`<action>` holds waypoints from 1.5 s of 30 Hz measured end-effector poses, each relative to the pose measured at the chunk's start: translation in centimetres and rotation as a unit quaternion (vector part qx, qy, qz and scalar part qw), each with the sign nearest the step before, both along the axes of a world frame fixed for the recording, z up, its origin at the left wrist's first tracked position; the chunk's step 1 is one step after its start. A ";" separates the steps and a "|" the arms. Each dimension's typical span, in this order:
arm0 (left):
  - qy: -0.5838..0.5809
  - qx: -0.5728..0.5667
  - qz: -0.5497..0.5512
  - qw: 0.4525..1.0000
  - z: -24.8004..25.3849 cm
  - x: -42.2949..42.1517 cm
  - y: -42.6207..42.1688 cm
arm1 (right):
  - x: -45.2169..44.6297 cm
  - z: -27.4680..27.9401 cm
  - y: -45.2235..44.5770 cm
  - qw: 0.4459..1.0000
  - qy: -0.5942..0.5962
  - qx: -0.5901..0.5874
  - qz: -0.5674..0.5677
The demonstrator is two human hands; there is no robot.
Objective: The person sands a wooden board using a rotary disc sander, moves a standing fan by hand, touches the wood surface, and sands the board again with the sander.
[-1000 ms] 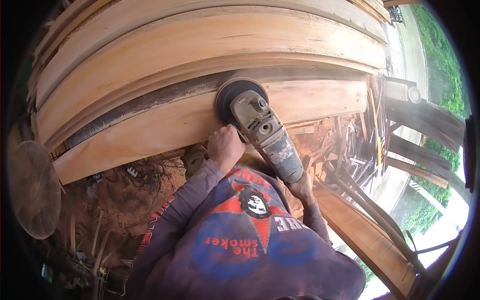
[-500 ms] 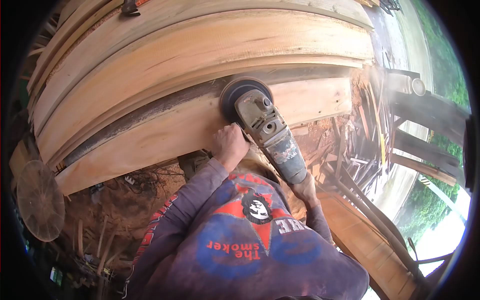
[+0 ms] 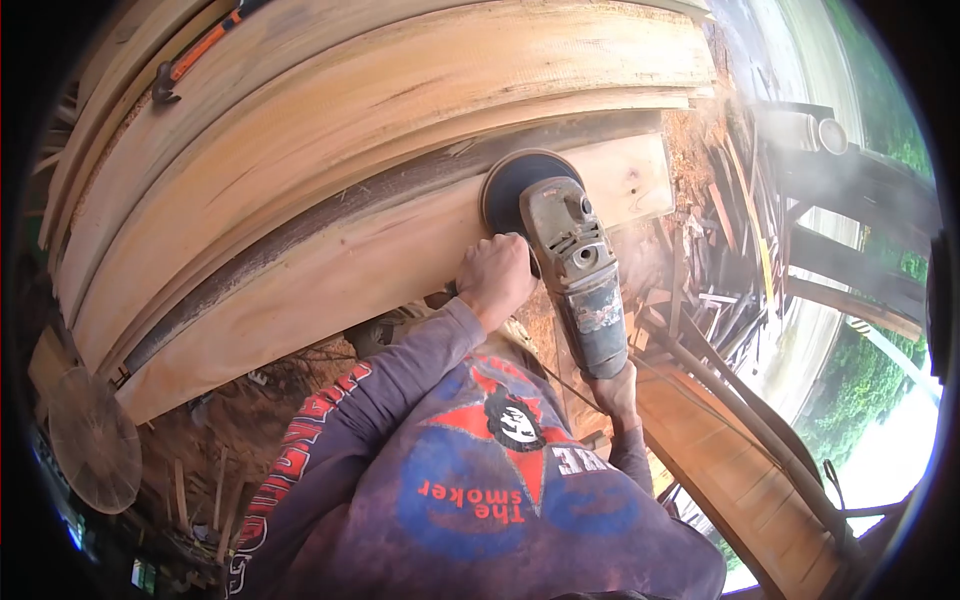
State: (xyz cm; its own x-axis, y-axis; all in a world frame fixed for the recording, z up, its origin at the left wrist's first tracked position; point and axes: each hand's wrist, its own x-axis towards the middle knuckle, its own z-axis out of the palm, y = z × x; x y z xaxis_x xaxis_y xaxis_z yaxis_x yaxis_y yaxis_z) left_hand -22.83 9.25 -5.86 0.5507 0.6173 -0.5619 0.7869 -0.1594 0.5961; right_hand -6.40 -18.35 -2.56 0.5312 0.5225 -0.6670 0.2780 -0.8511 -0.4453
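Note:
An angle grinder [image 3: 580, 270] with a dark round sanding disc [image 3: 520, 185] rests on a pale wooden plank [image 3: 330, 275]. The disc lies against the plank's upper face, toward its right end. My left hand [image 3: 497, 278] is closed around the side handle beside the grinder's head; most of that handle is hidden by the fingers. At the rear end of the tool body, my right hand [image 3: 612, 388] wraps around the grip from below. A dark, rough strip of wood [image 3: 270, 235] runs along the plank's far edge.
Long boards [image 3: 400, 90] are stacked beyond the plank, with an orange-handled hammer [image 3: 185, 65] on them. A round log end [image 3: 93, 440] stands at the left. Wood scraps [image 3: 725, 260] and sawdust litter the right side, near a wooden panel [image 3: 740, 480].
The grinder, gripped in both my hands, has slid right along the plank. The camera view has shifted, bringing more of the hammer into sight.

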 end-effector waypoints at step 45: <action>0.044 0.066 -0.186 0.979 0.3 10.1 -2.7 | -1.7 -0.6 -5.5 0.987 0.020 0.003 -0.157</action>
State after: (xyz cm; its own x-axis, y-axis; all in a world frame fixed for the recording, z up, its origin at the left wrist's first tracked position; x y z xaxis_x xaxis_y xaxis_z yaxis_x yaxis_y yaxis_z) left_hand -12.69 6.52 -5.54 0.7043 0.4535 -0.5462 0.7071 -0.5168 0.4826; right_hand -8.11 -23.88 -3.18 0.6415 0.3404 -0.6875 -0.0174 -0.8895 -0.4567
